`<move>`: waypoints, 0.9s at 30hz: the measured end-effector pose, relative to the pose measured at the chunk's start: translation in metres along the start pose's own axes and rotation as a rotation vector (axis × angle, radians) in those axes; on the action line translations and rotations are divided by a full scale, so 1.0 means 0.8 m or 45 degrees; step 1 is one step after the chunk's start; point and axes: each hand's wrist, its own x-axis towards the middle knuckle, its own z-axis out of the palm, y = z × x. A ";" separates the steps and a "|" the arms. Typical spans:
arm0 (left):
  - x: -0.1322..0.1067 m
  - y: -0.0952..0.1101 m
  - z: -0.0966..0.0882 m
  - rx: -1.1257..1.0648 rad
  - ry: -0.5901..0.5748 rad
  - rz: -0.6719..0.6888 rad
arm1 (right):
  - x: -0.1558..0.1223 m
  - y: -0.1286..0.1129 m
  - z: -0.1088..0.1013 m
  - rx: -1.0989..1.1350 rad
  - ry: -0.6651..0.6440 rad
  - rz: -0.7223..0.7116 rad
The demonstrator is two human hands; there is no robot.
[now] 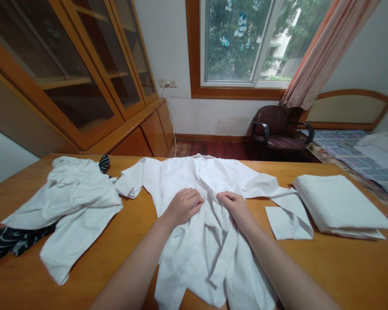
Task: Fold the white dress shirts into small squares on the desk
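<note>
A white button-up shirt (181,172) lies spread on the wooden table, collar at the far edge and sleeves stretched to both sides. Its front is partly open, and the lower part falls in loose folds toward me. My left hand (185,206) is closed on the front edge left of the opening, fingers curled into the cloth. On the other side of the opening, my right hand (235,207) pinches the opposite front edge between thumb and fingers. The right sleeve's cuff (289,224) lies folded back on the tabletop.
Left of the shirt is a crumpled white garment (80,193) over a black striped cloth (6,243). A folded white cloth (339,202) rests at the right. Beyond the table (129,241) stand a glass-door cabinet (132,110), an office chair (273,127) and a bed (358,150).
</note>
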 end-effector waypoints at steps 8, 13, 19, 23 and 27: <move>0.000 0.008 -0.003 0.089 0.117 0.062 | -0.008 -0.007 0.007 0.032 -0.003 0.065; 0.005 0.013 -0.005 0.160 0.085 0.107 | -0.013 -0.002 0.021 -0.114 -0.057 -0.067; 0.007 0.015 -0.007 0.197 0.053 0.132 | -0.012 0.007 0.026 -0.194 -0.007 -0.179; 0.008 0.016 -0.008 0.173 0.067 0.145 | -0.013 0.010 0.026 -0.190 0.022 -0.168; 0.008 0.016 -0.008 0.126 0.127 0.168 | -0.012 0.010 0.024 -0.173 0.099 -0.120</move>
